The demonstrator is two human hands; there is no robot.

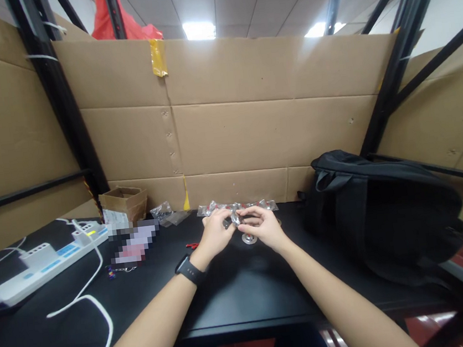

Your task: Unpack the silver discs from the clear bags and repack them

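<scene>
Above the black table, my left hand [218,232] and my right hand [265,225] meet around a small, round, shiny clear or metallic piece [235,217]. Both hands pinch it between thumb and fingers; its exact kind is too small to make out. Just under my right hand, a similar round shiny piece [249,239] with a red spot rests on the table. Beyond the hands lies a row of clear plastic packets [268,205] with red bits inside. Left of my left hand is a small red item [192,246]. A black watch [190,269] is on my left wrist.
A black backpack [386,211] fills the table's right side. On the left are a white power strip [53,266], a white cable [100,305], a small cardboard box [134,204] and a blurred-out flat object [137,244]. Cardboard panels [243,133] wall the back.
</scene>
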